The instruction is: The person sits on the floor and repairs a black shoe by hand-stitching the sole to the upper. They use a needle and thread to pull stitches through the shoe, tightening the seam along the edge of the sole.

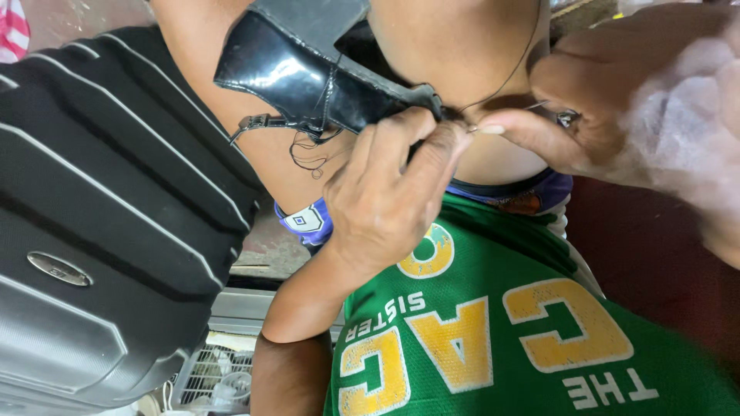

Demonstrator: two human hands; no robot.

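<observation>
A glossy black leather shoe piece [301, 65] with a small buckle strap and loose thread ends lies across my bare thigh [455, 46]. My left hand [385, 200] comes up from the lower left and pinches the narrow end of the leather between its fingertips. Close to the camera and blurred, my right hand [609, 108] meets it from the right. Its thumb and finger are closed on a thin needle [533, 104]. A dark thread [518, 62] arcs up from that spot over my thigh. My green jersey with yellow letters [509, 331] fills the lower frame.
A ribbed dark hard-shell suitcase [100, 231] stands close on the left. Below it is a white wire grille [212, 377]. A dark red surface [655, 254] lies at the right, and blue shorts [308, 223] show at my waist.
</observation>
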